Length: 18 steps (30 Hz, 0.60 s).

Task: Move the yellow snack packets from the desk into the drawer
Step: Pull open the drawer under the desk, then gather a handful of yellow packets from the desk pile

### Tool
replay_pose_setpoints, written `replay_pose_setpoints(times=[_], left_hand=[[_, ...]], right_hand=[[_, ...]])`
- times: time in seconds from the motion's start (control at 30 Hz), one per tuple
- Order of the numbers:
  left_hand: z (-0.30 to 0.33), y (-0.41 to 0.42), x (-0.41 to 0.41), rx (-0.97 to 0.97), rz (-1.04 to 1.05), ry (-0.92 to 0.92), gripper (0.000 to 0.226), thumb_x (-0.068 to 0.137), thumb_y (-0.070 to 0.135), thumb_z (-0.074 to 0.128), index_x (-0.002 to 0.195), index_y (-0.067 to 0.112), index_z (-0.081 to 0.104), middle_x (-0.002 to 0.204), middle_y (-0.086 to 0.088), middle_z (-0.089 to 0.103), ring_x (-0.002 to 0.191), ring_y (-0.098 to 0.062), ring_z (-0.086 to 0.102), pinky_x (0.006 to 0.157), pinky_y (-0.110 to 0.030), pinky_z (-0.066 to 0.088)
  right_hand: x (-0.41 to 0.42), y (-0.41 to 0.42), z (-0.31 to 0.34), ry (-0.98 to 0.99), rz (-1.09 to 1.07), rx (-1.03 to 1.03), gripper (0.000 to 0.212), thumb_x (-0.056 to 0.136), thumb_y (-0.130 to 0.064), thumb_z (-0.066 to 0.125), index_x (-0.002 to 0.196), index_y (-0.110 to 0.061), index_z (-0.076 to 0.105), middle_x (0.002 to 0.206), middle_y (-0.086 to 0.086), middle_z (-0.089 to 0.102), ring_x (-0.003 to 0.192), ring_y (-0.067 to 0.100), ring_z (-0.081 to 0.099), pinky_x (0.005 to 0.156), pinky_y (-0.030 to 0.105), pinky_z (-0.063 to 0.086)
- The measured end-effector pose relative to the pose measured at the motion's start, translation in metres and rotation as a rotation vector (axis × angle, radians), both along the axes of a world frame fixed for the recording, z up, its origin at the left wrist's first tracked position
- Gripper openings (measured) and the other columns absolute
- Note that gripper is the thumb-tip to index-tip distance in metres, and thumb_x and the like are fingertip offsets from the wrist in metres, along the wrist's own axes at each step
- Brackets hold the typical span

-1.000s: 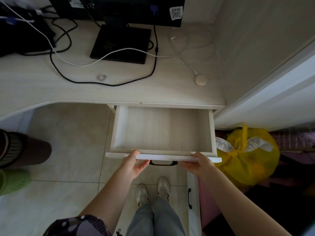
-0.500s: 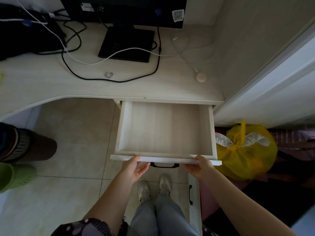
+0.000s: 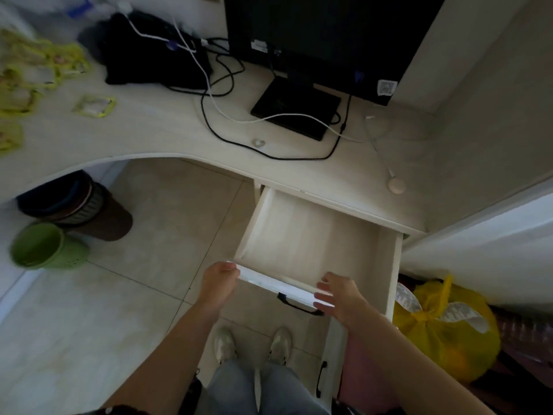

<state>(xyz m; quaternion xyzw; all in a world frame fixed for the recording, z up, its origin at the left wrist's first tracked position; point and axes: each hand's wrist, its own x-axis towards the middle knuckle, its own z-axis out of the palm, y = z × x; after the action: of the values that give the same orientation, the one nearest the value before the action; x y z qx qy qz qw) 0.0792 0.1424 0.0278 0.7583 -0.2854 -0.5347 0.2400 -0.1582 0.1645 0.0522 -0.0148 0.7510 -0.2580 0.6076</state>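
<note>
The drawer (image 3: 314,238) stands pulled out and bare inside, the left hand (image 3: 220,278) curled on its front edge, the right hand (image 3: 336,298) loose-fingered and holding nothing, while every yellow snack packet (image 3: 94,105) lies on the desk (image 3: 167,127), none moved.

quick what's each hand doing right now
Left hand: fingers curled over the left corner of the drawer front, gripping it.
Right hand: open, fingers spread at the drawer front, holding nothing.
</note>
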Motion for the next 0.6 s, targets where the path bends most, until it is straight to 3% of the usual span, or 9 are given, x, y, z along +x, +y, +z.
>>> replay_pose_setpoints(times=[0.03,0.1,0.13,0.2,0.33,0.47,0.6], left_hand=[[0.003,0.002,0.008,-0.051,-0.060,-0.082,0.019,0.088,0.014,0.057,0.103,0.009,0.068,0.077,-0.002,0.061,0.068,-0.028,0.059,0.064,-0.026,0.043],[0.009,0.004,0.025,-0.131,-0.155,-0.233,0.021,0.091,0.021,0.054,0.106,0.015,0.068,0.081,0.006,0.061,0.071,-0.010,0.059,0.059,-0.018,0.040],[0.012,0.005,0.034,-0.149,-0.168,-0.281,0.021,0.093,0.023,0.052,0.107,0.017,0.067,0.083,0.008,0.061,0.069,0.000,0.054,0.057,-0.013,0.036],[0.016,0.007,0.055,-0.150,-0.157,-0.339,0.020,0.093,0.023,0.051,0.107,0.020,0.065,0.088,0.006,0.064,0.066,0.004,0.051,0.053,-0.008,0.031],[0.025,0.009,0.108,-0.190,-0.084,-0.365,0.020,0.092,0.018,0.056,0.109,0.019,0.066,0.092,0.004,0.067,0.069,-0.003,0.057,0.059,-0.013,0.040],[0.030,0.003,0.171,-0.216,-0.033,-0.402,0.019,0.092,0.018,0.057,0.109,0.018,0.065,0.100,-0.002,0.069,0.084,-0.012,0.061,0.074,-0.022,0.044],[0.037,-0.011,0.239,-0.229,-0.001,-0.450,0.021,0.092,0.021,0.057,0.111,0.019,0.065,0.101,-0.001,0.068,0.092,-0.015,0.062,0.081,-0.029,0.050]], right_hand=[[0.012,-0.011,0.002,0.032,0.064,-0.023,0.008,0.088,-0.009,0.053,0.082,-0.006,0.057,0.084,0.009,0.057,0.077,0.025,0.060,0.071,0.038,0.054],[0.037,-0.030,0.003,0.103,0.216,-0.075,0.006,0.087,-0.008,0.052,0.083,-0.008,0.056,0.082,0.009,0.054,0.079,0.024,0.056,0.074,0.038,0.054],[0.051,-0.037,0.003,0.145,0.288,-0.106,0.007,0.088,-0.009,0.053,0.093,-0.007,0.057,0.084,0.010,0.054,0.081,0.024,0.055,0.078,0.039,0.055],[0.079,-0.047,0.003,0.226,0.440,-0.165,0.032,0.088,-0.015,0.053,0.120,-0.011,0.054,0.087,0.006,0.059,0.081,0.022,0.058,0.086,0.040,0.054],[0.141,-0.066,0.011,0.341,0.720,-0.296,0.042,0.089,-0.018,0.049,0.130,-0.015,0.048,0.096,-0.001,0.060,0.085,0.019,0.059,0.077,0.032,0.048],[0.210,-0.089,0.016,0.431,0.906,-0.395,0.034,0.089,-0.016,0.047,0.122,-0.010,0.053,0.109,0.008,0.063,0.099,0.028,0.061,0.088,0.040,0.051],[0.277,-0.114,0.017,0.456,1.046,-0.446,0.043,0.092,-0.019,0.047,0.135,-0.011,0.045,0.125,0.007,0.058,0.109,0.027,0.058,0.089,0.038,0.049]])
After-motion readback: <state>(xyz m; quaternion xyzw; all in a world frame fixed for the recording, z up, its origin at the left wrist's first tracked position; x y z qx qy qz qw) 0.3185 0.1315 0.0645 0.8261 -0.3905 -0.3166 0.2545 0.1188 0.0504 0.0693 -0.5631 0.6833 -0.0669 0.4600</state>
